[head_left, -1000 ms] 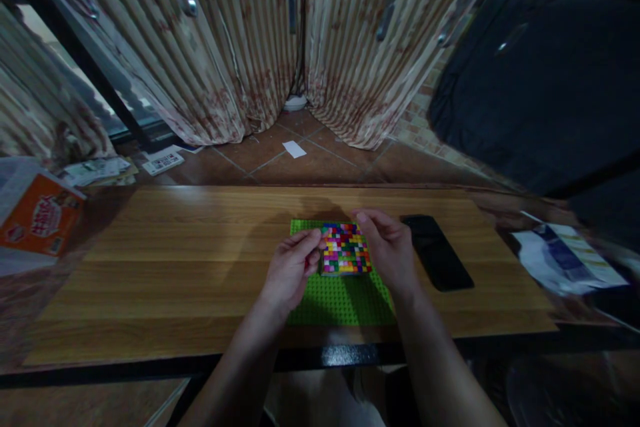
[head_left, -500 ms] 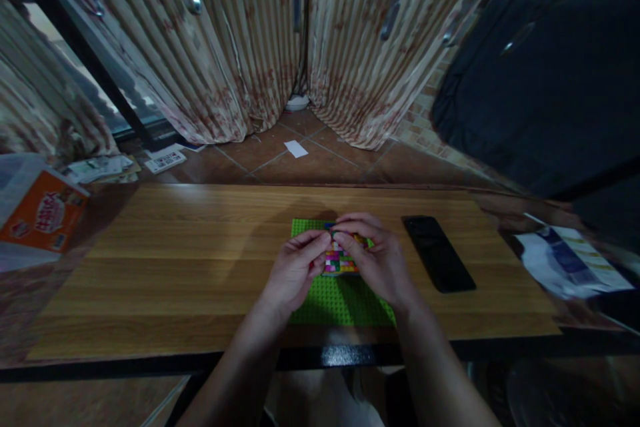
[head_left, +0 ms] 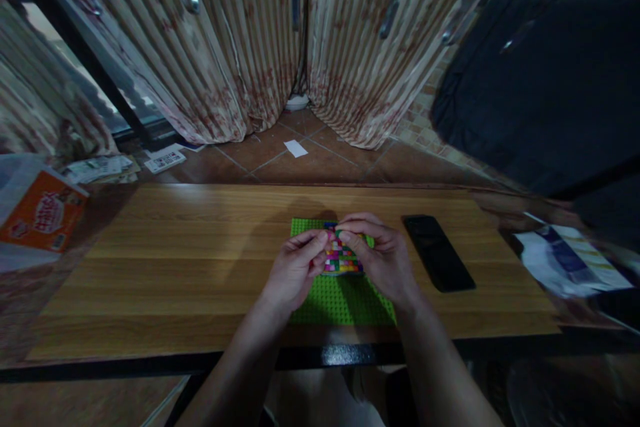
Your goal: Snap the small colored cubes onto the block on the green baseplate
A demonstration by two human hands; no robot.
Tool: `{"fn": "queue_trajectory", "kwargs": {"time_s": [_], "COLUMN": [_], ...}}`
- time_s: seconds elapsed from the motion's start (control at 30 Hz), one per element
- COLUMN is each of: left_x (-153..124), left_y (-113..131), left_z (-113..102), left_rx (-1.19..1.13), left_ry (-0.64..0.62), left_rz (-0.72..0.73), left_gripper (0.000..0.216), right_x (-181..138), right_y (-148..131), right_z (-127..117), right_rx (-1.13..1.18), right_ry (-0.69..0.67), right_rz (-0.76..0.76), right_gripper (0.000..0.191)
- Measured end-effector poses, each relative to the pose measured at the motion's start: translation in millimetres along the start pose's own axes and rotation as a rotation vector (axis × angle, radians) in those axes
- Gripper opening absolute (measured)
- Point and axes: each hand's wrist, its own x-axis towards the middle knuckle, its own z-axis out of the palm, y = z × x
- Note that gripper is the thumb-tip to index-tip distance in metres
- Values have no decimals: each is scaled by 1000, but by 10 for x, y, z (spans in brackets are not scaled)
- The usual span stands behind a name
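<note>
A green studded baseplate (head_left: 345,307) lies on the wooden table, with a many-coloured block of small toy bricks (head_left: 343,261) standing on its middle. Above the block's left side, my left hand (head_left: 297,263) is closed, thumb against forefinger, on what looks like a small pink brick (head_left: 331,235). My right hand (head_left: 383,257) arches over the block's right side. Its thumb and forefinger pinch a small green brick (head_left: 339,233), close beside the left fingertips. Both hands cover part of the block.
A black phone (head_left: 439,253) lies right of the baseplate on the table (head_left: 175,267). On the floor to the left is an orange and white bag (head_left: 45,210); to the right, a white and blue packet (head_left: 573,260). Striped curtains (head_left: 250,47) hang beyond the table.
My right thumb and fingertips have shifted slightly right, away from the left fingertips, so more pink and green shows between them. My left hand has barely moved.
</note>
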Motion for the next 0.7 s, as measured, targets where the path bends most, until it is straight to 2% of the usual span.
{"fn": "queue_trajectory", "kwargs": {"time_s": [0.13, 0.27, 0.43, 0.7], "left_x": [31, 62, 74, 75], "left_y": [7, 0, -20, -40], "left_z": [-55, -100, -100, -109], "left_rx": [-22, -2, 24, 54], "left_ry": [98, 201, 207, 209], "left_rz": [5, 8, -7, -12], "left_gripper": [30, 28, 28, 28], "right_x": [8, 2, 0, 28], "right_y": [85, 171, 205, 218], "right_z": [-137, -213, -169, -108], "right_rx": [-117, -276, -423, -444], "right_ry": [84, 63, 11, 35], "right_rz": [9, 11, -19, -17], "right_gripper": [9, 7, 8, 4]}}
